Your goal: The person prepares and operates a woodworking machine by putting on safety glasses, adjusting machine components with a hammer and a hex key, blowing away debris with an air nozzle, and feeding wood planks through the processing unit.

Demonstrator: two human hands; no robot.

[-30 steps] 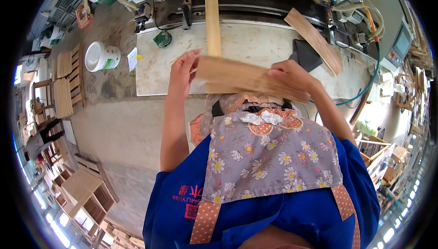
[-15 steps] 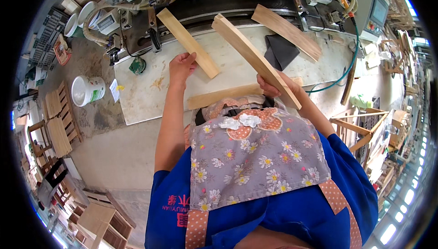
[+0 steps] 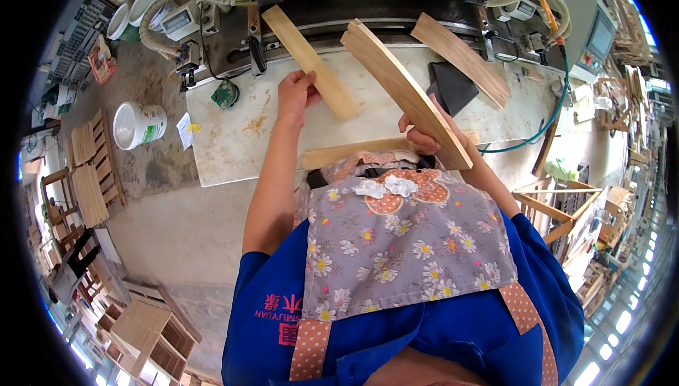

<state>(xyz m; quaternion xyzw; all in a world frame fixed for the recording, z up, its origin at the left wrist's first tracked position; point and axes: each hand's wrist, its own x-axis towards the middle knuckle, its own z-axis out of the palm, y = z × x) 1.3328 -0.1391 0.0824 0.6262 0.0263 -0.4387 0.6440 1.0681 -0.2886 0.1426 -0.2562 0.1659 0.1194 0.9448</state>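
Observation:
My left hand (image 3: 296, 97) has its fingers curled at the left edge of a pale wooden strip (image 3: 308, 57), thumb and forefinger on that edge. The strip slants across the worktable, its far end at the machine. My right hand (image 3: 426, 131) grips a longer wooden board (image 3: 399, 78) near its near end; the board is tilted, its far end raised and stepped. Part of the grip is hidden behind the board. Another pale strip (image 3: 353, 151) lies along the table's near edge, partly covered by my apron. A browner board (image 3: 463, 57) rests at the back right.
A dark sheet (image 3: 453, 89) lies under the browner board on the white worktable (image 3: 233, 142). Behind stands a machine with hoses and clamps (image 3: 256, 53). A teal hose (image 3: 548, 121) curves at right. A green-dark cup-like object (image 3: 225, 94) and a white bucket (image 3: 138, 125) are at left.
The view has shifted slightly, moving the scene right. My right hand's grip has loosened a little, with the fingers further apart on the board. My left hand stays at the pale strip's edge.

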